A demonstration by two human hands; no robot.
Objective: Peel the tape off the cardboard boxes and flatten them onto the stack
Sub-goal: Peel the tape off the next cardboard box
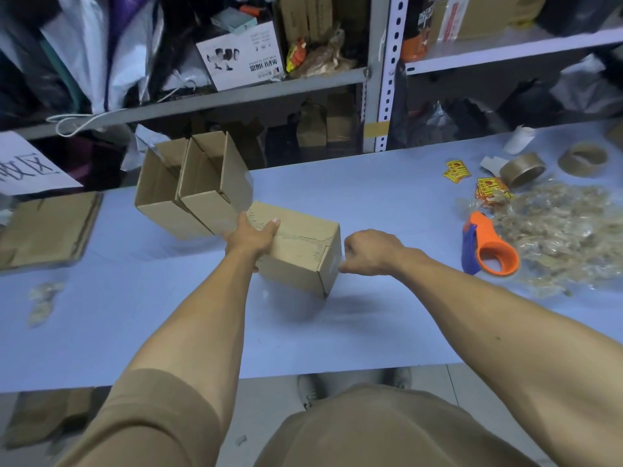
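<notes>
Head view: the left hand (251, 235) clamps the top of the box (296, 247) on the bench (387, 210); the right hand (369, 252) is closed at its right end face, apparently pinching tape. The box's long axis runs left-right between the hands. Two open boxes (192, 187) behind appear empty; flattened cardboard (47, 227) lies far left.

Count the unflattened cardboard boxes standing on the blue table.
3: two open brown cardboard boxes side by side at back left, one closed brown box between both hands. Flattened cardboard excluded.
</notes>
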